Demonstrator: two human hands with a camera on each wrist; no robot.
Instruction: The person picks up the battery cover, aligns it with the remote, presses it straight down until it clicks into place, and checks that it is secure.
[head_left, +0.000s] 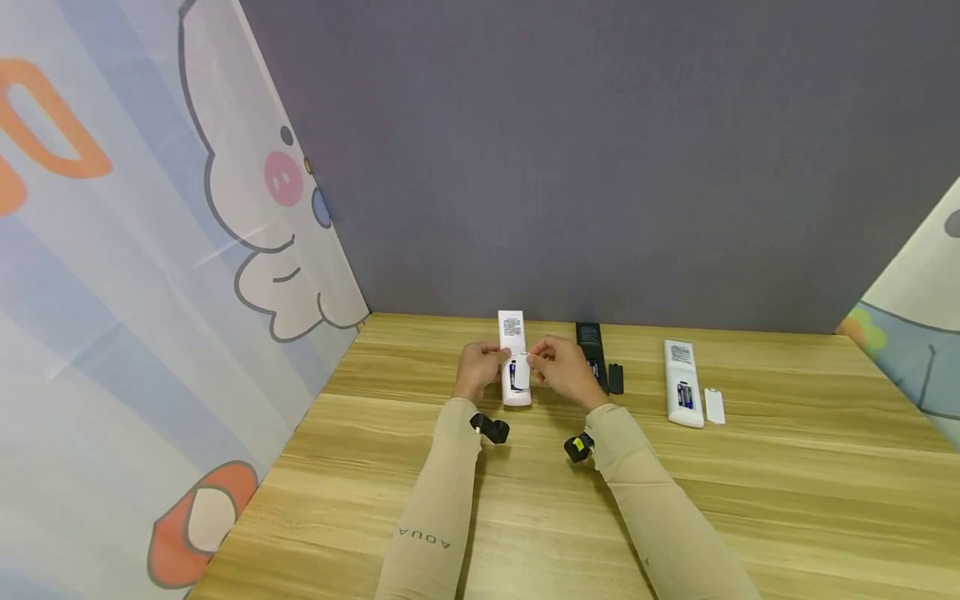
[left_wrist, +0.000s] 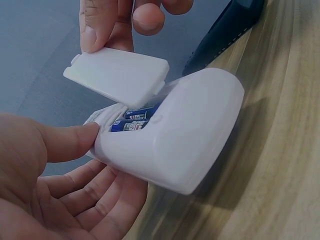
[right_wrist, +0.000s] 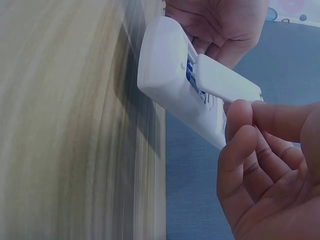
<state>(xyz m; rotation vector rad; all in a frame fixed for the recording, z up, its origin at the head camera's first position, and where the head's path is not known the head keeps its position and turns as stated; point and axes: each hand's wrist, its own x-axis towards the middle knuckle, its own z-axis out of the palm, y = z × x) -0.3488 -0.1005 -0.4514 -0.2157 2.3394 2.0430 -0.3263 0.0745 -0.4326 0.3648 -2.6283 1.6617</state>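
Note:
My left hand grips a white remote control by its side, with the thumb along one edge and the fingers beneath. The back of the remote faces up, and blue batteries lie in its uncovered compartment. Between thumb and fingertips, my right hand pinches one end of a white battery cover. That cover is tilted over the compartment, its far end at the compartment's lower edge; whether it touches there I cannot tell.
Right of my hands lies a black remote, partly hidden by the right hand, with a black battery cover beside it. Farther right, another white remote shows its batteries, next to a white cover. A grey panel stands behind the wooden table.

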